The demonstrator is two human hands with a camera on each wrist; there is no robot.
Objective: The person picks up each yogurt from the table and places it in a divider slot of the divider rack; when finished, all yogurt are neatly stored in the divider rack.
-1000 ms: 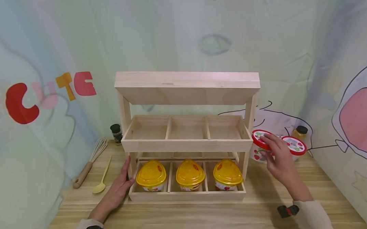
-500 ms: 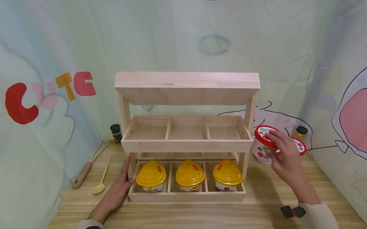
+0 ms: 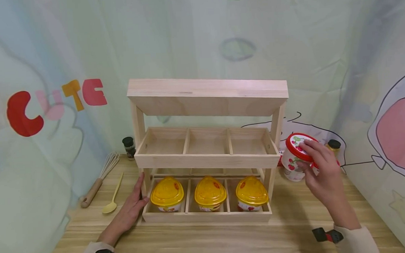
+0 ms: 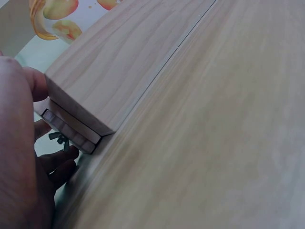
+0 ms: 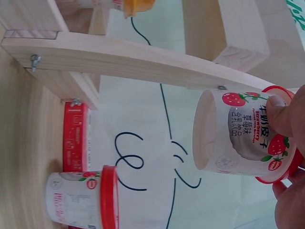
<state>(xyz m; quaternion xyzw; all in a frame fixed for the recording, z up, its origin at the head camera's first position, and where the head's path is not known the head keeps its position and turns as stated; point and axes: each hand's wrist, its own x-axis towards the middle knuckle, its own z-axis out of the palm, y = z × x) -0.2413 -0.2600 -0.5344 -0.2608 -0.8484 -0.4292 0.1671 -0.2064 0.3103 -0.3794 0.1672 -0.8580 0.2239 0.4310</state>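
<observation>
My right hand (image 3: pixel 323 174) grips a white strawberry-printed cup with a red lid (image 3: pixel 294 162), fingers on the lid and thumb at its side. In the right wrist view, the cup (image 5: pixel 243 133) is held off the table, its base toward the rack. My left hand (image 3: pixel 129 209) rests against the left side of the wooden two-tier rack (image 3: pixel 207 162); in the left wrist view its fingers (image 4: pixel 62 162) lie beside a wing nut at the tray corner. Three cups with yellow domed lids, including the middle one (image 3: pixel 210 192), fill the lower compartments. The upper three compartments are bare.
Behind my right hand stand another red-lidded cup (image 5: pixel 78 200), a red box (image 5: pixel 76 136) and a black-capped jar (image 3: pixel 333 145). At left lie a whisk (image 3: pixel 97 180) and a yellow spoon (image 3: pixel 112 198), near a dark spice jar (image 3: pixel 129 146). A printed curtain surrounds the table.
My right hand has raised the red-lidded cup and carried it slightly right, away from the rack's side. My left hand has stayed in place.
</observation>
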